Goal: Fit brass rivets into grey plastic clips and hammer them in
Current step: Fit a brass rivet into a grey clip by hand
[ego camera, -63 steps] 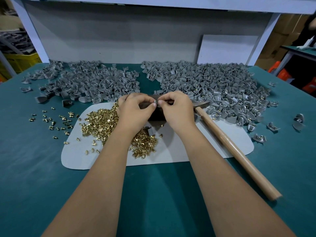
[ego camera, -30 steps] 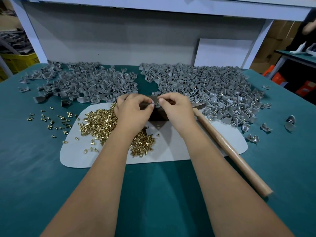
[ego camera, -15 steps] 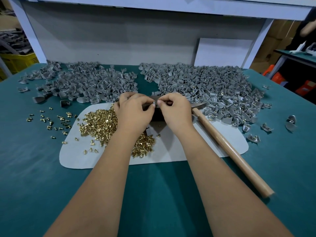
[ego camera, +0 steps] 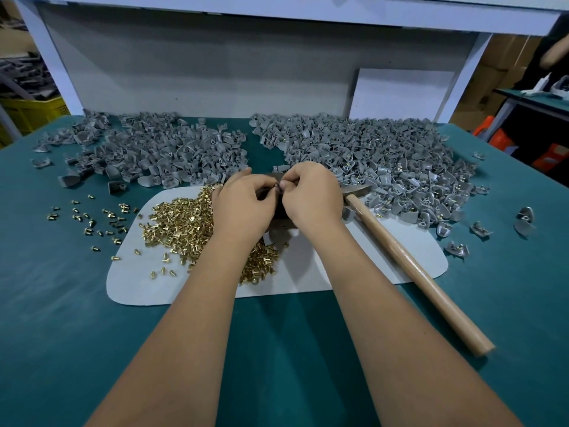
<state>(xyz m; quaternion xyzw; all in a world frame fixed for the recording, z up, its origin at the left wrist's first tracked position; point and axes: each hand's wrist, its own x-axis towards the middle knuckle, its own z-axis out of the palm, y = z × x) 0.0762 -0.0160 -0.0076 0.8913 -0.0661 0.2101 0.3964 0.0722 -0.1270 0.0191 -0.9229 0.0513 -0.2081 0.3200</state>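
Nothing's really changing, both hands, left hand [ego camera: 243,204] and right hand [ego camera: 311,195], are still pinching something tiny mid-mat, hammer [ego camera: 409,263] sitting untouched, so fitting's ongoing.

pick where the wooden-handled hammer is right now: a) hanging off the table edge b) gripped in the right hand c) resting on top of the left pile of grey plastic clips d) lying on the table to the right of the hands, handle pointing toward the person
d: the wooden-handled hammer lies untouched across the pale grey mat and teal table, while the right hand and left hand pinch a small part together.
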